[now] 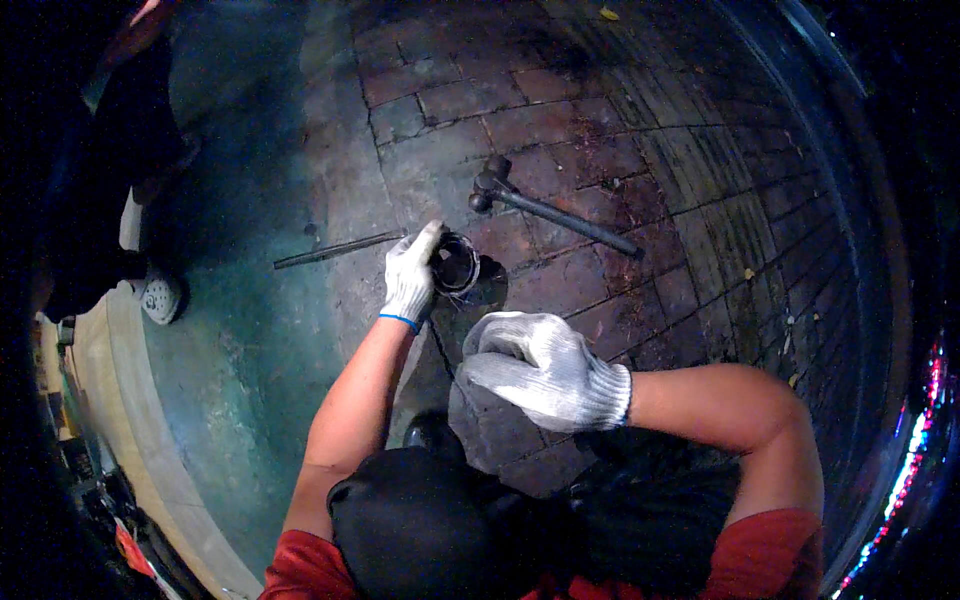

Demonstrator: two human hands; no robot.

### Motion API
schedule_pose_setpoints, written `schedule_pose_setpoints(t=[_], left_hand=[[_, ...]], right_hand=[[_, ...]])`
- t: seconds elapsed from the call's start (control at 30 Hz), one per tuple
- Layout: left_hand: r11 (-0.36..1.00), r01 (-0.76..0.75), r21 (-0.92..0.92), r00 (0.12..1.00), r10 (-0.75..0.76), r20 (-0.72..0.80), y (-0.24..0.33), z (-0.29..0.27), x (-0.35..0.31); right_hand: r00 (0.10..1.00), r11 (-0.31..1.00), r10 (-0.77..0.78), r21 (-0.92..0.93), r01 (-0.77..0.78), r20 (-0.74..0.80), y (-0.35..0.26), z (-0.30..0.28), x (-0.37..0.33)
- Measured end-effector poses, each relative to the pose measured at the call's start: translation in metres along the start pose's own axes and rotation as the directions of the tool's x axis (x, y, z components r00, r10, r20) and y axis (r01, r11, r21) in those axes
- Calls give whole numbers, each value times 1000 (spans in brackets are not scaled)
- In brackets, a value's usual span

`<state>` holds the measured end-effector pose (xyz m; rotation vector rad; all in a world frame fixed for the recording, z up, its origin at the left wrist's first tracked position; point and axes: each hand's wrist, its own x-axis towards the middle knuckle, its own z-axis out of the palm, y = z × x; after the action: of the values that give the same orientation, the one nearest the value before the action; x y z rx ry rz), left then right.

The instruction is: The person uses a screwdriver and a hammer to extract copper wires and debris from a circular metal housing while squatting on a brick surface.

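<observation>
My left hand point(409, 274), in a white knit glove with a blue cuff, is closed on the left side of a dark metal ring point(474, 265). The ring is round with an open middle, and its thumb-side edge is covered by the glove. Nearer to me and to the right, my right hand point(550, 372) wears a similar white glove. Its fingers are curled with the tips close together; anything between them is hidden. A hammer point(570, 220) with a dark head lies beyond the ring. Left of my left hand lies a slim metal bar point(335, 250).
Underfoot, grey-green floor point(230, 370) on the left meets reddish brick paving point(580, 275). A person's light shoe point(160, 297) stands at the left. A ribbed paving strip point(715, 200) runs along the right, and coloured lights point(915, 430) glow at the right rim.
</observation>
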<state>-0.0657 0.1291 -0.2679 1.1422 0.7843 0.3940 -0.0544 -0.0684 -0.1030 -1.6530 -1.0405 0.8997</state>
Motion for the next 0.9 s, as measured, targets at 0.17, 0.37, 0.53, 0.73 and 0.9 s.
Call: schedule_pose_setpoints(t=[0.17,0.37,0.53,0.73,0.9], left_hand=[[992,-10,-127,988,29,150,-8,-8,5],[778,308,-548,949,-290,122,5,-11,-4],[721,271,-638,960,-247,129,-16,-38,15],[705,189,-684,971,-240,21,-15,-52,15],[705,176,-686,983,-161,87,1,-39,1]], right_hand=[[1000,1000,15,20,-15,7,-6,-17,-5],[934,899,-352,-297,323,-50,0,-46,-10],[875,748,-480,-492,446,64,28,-48,-27],[976,833,-195,-509,214,92,36,-54,-40],[947,849,196,-439,-293,-253,55,-84,-36]])
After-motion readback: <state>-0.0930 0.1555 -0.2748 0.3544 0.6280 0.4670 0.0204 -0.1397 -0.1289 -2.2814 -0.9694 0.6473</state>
